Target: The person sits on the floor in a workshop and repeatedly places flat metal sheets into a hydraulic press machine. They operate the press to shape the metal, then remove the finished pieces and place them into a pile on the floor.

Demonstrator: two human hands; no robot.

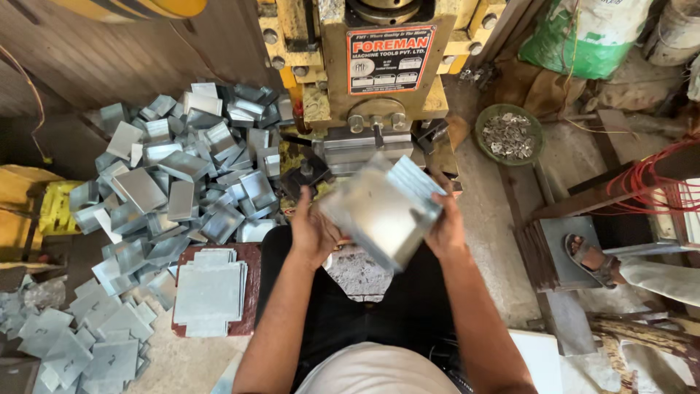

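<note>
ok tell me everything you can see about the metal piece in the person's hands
The metal piece is a grey, dull-shiny sheet part, seemingly folded into a shallow box shape with flat faces and bent edges, one side looking ribbed. It is motion-blurred, so finer detail is unclear. It is tilted, held in the air before the yellow press machine, gripped by the left hand on one edge and the right hand on the other.

Both hands at frame centre hold blurred metal sheet between them: left hand on its left edge, right hand on its right edge. Yellow press machine above, top centre. Heap of bent metal pieces upper left. Stack of flat blanks lower left. Green bowl of small scraps upper right. Sandalled foot of another person at right.
</note>
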